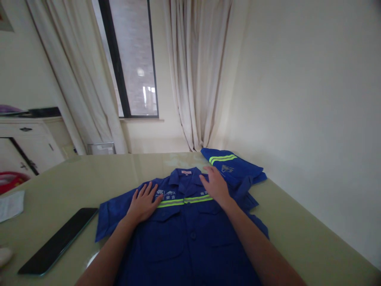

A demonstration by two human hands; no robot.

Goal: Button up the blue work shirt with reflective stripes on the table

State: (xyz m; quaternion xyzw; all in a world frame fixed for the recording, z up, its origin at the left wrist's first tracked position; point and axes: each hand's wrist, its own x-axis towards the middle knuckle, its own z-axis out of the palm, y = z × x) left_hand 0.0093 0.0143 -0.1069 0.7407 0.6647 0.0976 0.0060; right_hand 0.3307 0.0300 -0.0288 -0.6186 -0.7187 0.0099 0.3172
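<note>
A blue work shirt (184, 234) with a yellow-green reflective stripe lies spread face up on the pale green table (297, 238), collar away from me. My left hand (145, 203) rests flat on its left chest, fingers stretched out. My right hand (214, 184) lies flat on the right shoulder near the collar, fingers open. A second blue garment (233, 165), folded and with the same stripe, lies just beyond the right hand, at the table's far right.
A dark phone or tablet (59, 240) lies face up left of the shirt. A white cloth (11, 204) sits at the table's left edge. Curtains and a window (133, 59) are behind; a white cabinet (29, 139) stands at the left.
</note>
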